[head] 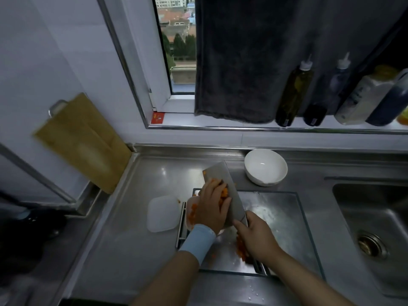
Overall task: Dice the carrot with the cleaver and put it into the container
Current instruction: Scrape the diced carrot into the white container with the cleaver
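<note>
Forearms (293,272): nearest the lens, reaching in from the bottom edge; pale blue wristband (197,240) on the left one.
Right hand (257,238): curled tight round the handle of the cleaver (217,172), forefinger laid forward toward the blade; holding it flat side up and slanted over the container (189,205), probably as a chute.
Left hand (213,208): fingers together and lightly bent, pressed onto the carrot (224,193) heaped on the blade; pinching nothing, seemingly sweeping the bits off the edge.
Carrot: already diced; some on the blade under the left fingers, some down in the container, a few bits on the cutting board (280,217) beside the right wrist.
Container: clear plastic, at the board's left edge, directly below the blade, mostly hidden by the left hand; set close, likely to keep the drop short.
Lid (163,214): off, lying just left of the container, out of the way.
Cutting board: shiny metal, wet-looking, flat on the tabletop (132,250).
Tabletop: stainless steel; white bowl (266,167) behind the board, sink (375,228) to the right, wooden board (81,140) leaning on the tiled wall at the left.
Room: dim kitchen; window above, dark towel (242,62) hanging across it, bottles (293,93) lined along the sill.
Stage: judged as the transfer step, with dicing looking done.
</note>
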{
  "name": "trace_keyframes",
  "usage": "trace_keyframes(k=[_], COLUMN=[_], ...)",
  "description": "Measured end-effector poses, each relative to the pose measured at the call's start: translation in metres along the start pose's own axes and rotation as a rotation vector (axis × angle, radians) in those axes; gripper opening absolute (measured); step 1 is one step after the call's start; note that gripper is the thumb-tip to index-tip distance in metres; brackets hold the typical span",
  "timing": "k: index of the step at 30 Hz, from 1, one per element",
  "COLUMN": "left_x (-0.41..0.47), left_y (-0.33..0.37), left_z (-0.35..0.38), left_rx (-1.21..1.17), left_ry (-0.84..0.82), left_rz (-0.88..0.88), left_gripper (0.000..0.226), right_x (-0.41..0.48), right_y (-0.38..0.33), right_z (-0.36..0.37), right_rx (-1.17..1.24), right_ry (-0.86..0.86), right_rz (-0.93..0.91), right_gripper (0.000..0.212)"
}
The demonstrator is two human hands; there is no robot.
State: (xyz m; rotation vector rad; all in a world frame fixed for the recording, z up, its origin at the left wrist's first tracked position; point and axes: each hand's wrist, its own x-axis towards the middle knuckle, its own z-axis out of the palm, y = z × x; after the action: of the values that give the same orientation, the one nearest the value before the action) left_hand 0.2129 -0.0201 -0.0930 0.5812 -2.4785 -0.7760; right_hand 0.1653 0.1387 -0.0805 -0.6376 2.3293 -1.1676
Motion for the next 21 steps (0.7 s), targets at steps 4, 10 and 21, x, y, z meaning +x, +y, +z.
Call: trace_keyframes(k=[4,10,21], left_x=[-0.009,-0.023,-0.005], left_y=[-0.012,-0.028,-0.015], left_z=[-0.010,-0.023,-0.026], left_rx=[0.143,0.155,0.363], left_ry=[0.037,0.016,-0.197], left_rz=[0.032,0.122,0.242], left_gripper=[0.026,0.006,0.036], right_x=[0.006,0.009,0.000], right_y=[-0.002,-0.006,-0.013], right_z=[0.005,0.000,-0.017], right_rx=[-0.043,-0.106,-0.088], right_ry=[0.027,0.081,0.096], right_rz=[0.007,-0.025,0.000], right_gripper=[0.027,0.019,0.024])
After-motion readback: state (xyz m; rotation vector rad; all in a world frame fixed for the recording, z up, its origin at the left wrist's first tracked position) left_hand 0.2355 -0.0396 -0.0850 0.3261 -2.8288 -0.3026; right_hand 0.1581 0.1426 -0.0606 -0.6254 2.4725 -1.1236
